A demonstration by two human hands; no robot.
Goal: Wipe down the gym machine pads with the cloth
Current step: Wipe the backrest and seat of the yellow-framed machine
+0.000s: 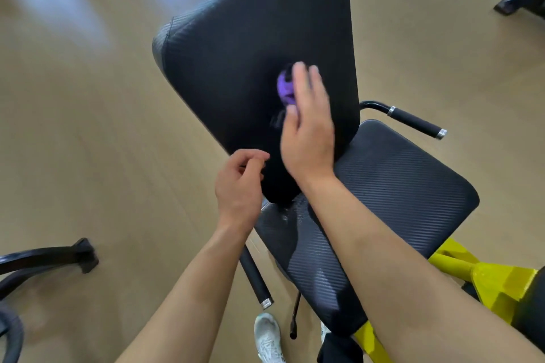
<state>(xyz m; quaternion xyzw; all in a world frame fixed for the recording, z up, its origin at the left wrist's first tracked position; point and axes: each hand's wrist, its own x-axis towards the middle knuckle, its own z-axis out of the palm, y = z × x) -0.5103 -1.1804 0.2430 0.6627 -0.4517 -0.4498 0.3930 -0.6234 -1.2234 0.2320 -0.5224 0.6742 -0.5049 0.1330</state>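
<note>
Right grip [306,115] lies flat, fingers together, pressing a purple cloth [284,88] against the upright back pad [236,53] of the gym machine; only a bunched part of the cloth shows past the fingertips on their left, the rest hidden under the palm. The hand looks slightly blurred, which suggests a wiping stroke under way, though its direction cannot be told. Left grip [239,183] hangs below and to the left of the right one, loosely curled and holding nothing, near the lower left edge of the back pad; whether it touches the pad is unclear.

By my judgement, the step in hand is wiping the middle of the back pad. Above and to the left of the right grip a broad stretch of that pad runs up to its far corners. Below the right wrist lies the seat pad [398,186], crossed by the right forearm.

The next move calls for steady flat pressure and overlapping strokes toward the pad's far edge and corners, keeping the cloth spread rather than bunched, then dropping to the seat pad.
</note>
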